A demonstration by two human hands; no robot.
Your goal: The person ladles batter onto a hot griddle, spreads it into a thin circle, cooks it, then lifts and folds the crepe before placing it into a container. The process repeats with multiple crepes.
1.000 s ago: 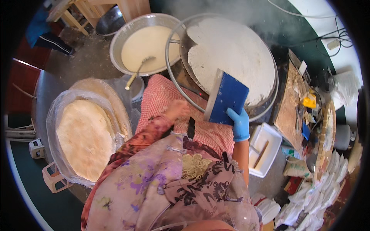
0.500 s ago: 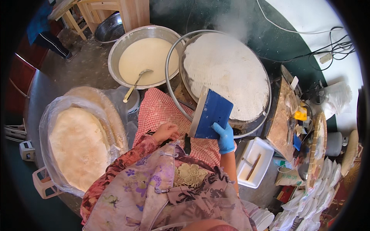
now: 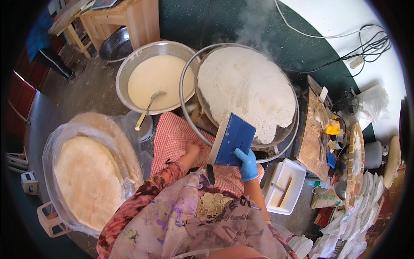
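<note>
Right now the right hand [image 3: 247, 164], in a blue glove, grasps a flat blue scraper [image 3: 232, 139] by its lower edge, holding it tilted over the near rim of the round steaming griddle [image 3: 276, 142]. A thin white flatbread [image 3: 246, 88] covers the griddle, at about one o'clock from the hands. The bare left hand [image 3: 192, 150] rests loosely closed on a red checked cloth [image 3: 174, 136], holding nothing that shows. At eleven o'clock stands a batter bowl [image 3: 129, 64] with a ladle [image 3: 148, 109]; finished breads [image 3: 88, 181] lie stacked at nine. Judging by this, the blade is best kept low and flat and slid under the rim evenly, so the sheet does not tear.
</note>
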